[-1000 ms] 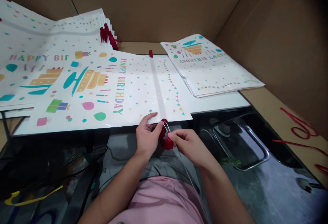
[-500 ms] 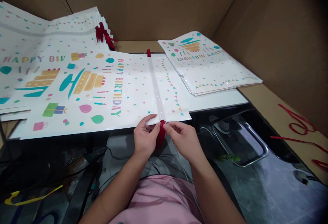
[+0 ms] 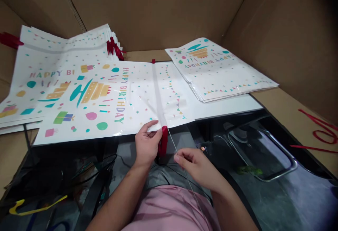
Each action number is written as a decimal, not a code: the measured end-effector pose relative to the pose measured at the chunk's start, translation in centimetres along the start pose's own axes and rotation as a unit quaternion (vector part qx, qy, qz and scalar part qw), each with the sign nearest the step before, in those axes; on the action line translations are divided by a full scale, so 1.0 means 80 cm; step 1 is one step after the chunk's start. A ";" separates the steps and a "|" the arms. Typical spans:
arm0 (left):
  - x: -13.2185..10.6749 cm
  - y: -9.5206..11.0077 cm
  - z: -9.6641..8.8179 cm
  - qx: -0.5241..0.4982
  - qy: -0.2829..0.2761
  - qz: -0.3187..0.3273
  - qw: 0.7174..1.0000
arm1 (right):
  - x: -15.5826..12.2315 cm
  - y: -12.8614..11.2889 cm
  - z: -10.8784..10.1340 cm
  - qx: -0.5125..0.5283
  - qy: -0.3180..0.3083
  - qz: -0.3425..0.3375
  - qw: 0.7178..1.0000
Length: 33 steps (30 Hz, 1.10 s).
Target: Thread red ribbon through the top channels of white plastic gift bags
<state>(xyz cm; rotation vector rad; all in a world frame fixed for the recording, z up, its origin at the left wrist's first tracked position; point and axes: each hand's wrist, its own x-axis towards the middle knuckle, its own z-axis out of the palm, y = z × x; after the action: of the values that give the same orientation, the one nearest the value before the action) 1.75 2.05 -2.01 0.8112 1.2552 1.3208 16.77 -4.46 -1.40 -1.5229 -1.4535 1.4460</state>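
A white printed "HAPPY BIRTHDAY" sheet or bag lies flat, with a grey band running across it to the front edge. At that edge my left hand pinches a red ribbon, which hangs down in folds. A thin, pale wire or cord runs straight from the ribbon's top toward my lap. Lower and to the right, my right hand grips this wire between thumb and fingers. At the band's far end a short red ribbon end shows.
More printed sheets with red ribbons form a stack at the left. Another stack lies at the right. Loose red ribbons lie on the cardboard at far right. Cardboard walls close in the table.
My right hand has moved from the ribbon down and right along the wire. My left hand stays at the ribbon. The view has shifted slightly.
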 end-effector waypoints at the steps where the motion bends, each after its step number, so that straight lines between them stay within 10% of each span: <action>1: -0.001 -0.002 0.001 0.001 -0.003 -0.002 1.000 | -0.001 0.004 0.001 0.022 -0.015 0.008 1.000; 7: -0.016 -0.011 0.008 0.020 -0.029 0.012 0.999 | 0.024 0.000 0.006 0.123 0.133 -0.024 0.983; 13: -0.001 0.004 -0.009 0.058 -0.016 0.013 0.998 | -0.015 -0.003 0.005 0.119 -0.076 0.049 0.989; 19: -0.006 0.000 -0.012 0.077 -0.040 0.009 0.996 | 0.028 -0.008 0.025 0.161 0.088 0.006 0.983; 33: -0.014 0.004 -0.021 -0.054 -0.065 -0.032 0.996 | 0.001 -0.014 0.058 0.086 0.073 -0.001 0.994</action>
<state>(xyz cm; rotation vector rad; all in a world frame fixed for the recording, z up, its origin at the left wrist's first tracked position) 0.26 0.67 -1.83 0.7618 1.0896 1.2544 12.06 -5.30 -1.56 -1.4857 -1.2125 1.3887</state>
